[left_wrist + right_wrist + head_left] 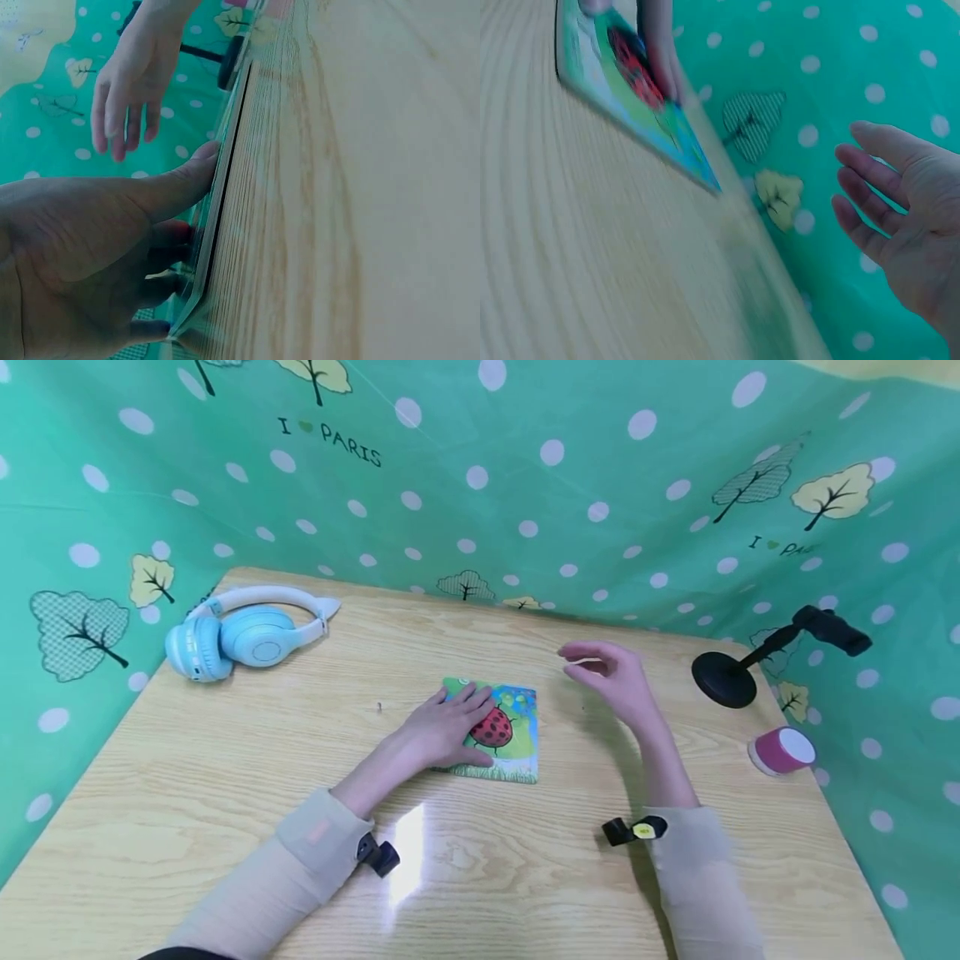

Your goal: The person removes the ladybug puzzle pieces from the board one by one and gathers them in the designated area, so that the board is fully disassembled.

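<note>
A flat, square ladybug picture board (pixel 521 735) lies on the wooden table, its red spotted beetle set on a green and blue ground. My left hand (pixel 442 727) rests on its left part with the fingers spread, hiding that side of the picture. In the left wrist view, the thumb (pixel 180 176) touches the board's edge. My right hand (pixel 613 677) is raised above the table to the right of the board, apart from it. Its fingers (pixel 866 199) are loosely bent and hold nothing.
Blue and white headphones (pixel 262 631) lie at the back left. On the right stand a black stand with a round base (pixel 723 679) and a pink cylinder with a white top (pixel 772 752). A green dotted cloth (pixel 510 443) hangs behind the table (pixel 525 877).
</note>
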`<state>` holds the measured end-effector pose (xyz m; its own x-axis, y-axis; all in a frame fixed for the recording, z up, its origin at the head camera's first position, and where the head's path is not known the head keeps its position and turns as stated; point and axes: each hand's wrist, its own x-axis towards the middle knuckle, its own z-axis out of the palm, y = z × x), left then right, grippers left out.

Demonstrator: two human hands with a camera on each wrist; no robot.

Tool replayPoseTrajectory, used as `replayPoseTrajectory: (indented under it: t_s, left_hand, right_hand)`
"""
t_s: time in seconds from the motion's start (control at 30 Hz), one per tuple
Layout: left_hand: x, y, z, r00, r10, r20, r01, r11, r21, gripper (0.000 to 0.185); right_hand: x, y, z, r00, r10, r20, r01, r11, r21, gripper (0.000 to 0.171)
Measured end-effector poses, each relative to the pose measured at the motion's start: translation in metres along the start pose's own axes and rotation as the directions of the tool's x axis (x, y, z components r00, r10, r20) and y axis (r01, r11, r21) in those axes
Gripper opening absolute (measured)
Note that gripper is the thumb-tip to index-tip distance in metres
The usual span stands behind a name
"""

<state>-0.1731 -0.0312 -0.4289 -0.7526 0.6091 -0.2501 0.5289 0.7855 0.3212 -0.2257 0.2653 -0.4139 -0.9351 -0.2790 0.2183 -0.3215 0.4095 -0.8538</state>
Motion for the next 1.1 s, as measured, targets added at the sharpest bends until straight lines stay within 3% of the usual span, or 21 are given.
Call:
replayPoseTrajectory:
  t_s: [0.27, 0.73, 1.1]
  left_hand:
    - [-0.002, -0.003, -0.002, 1.0, -0.019, 0.014, 0.019, 1.0, 0.002, 0.095]
    - [0.001, -0.001, 0.001, 1.0, -0.007, 0.011, 0.008, 1.0, -0.019, 0.095]
    - [0.001, -0.001, 0.001, 1.0, -0.002, 0.002, 0.002, 1.0, -0.026, 0.094]
  right_hand:
    - [0.009, -0.003, 0.034, 0.989, 0.03, 0.143, -0.031, 1.0, 0.0, 0.034]
    - [0.003, 0.005, 0.049, 0.968, 0.07, 0.243, -0.039, 0.99, -0.132, 0.049]
    - [0.0, 0.004, 0.062, 0.952, 0.057, 0.3, 0.065, 0.922, -0.381, 0.067]
